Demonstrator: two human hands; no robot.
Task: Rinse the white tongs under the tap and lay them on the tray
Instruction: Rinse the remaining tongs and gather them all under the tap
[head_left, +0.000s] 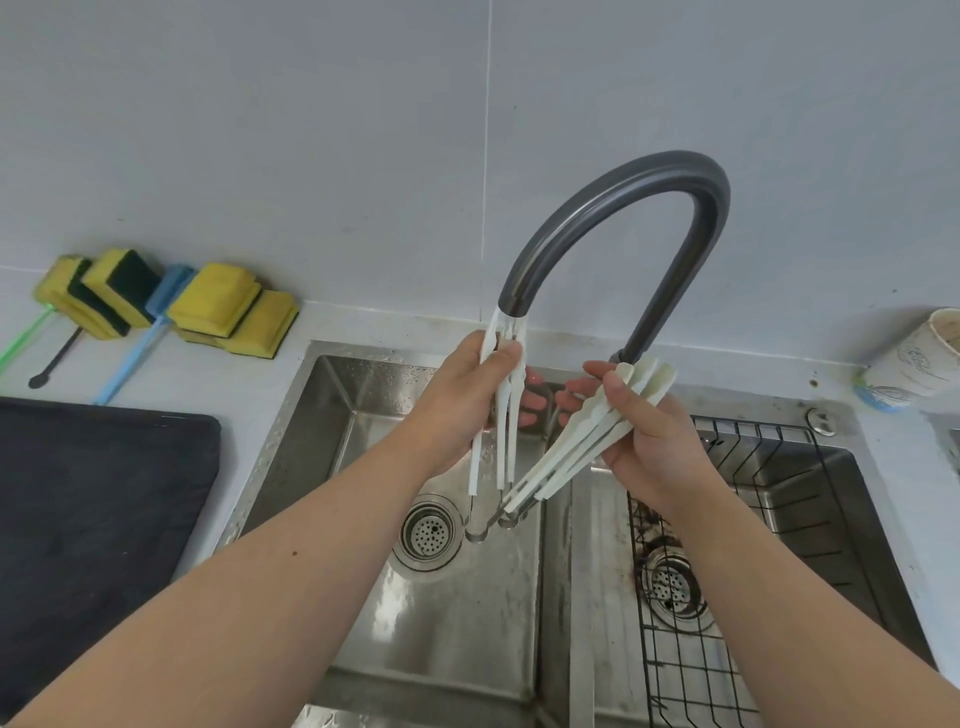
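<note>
Fingers of your left hand (470, 387) close around one bunch of white tongs (501, 415), thumb pressed on the near side near their upper ends. That bunch hangs almost upright: tips reach up to the mouth of the dark grey tap (613, 208), and the free legs point down into the left basin. Your right hand (647, 431) clamps a second bunch of white tongs (582, 441), thumb on top and fingers curled beneath. Its long axis runs on a slant, broad ends up and right near the foot of the tap, narrow ends down and left, over the divider between the basins. The lower ends of the two bunches come close together, above the round drain (430, 531) of the left basin; whether they touch, you cannot tell. Whether water runs from the spout is also unclear.

Both bunches are held in the air above the steel double sink (332, 415). A black wire rack (727, 597) sits in the right basin. On the counter to the left of the sink lies a dark tray (93, 519), and behind it, against the wall, a pile of yellow sponges (218, 306). A paper cup (919, 364) stands at the far right counter edge.
</note>
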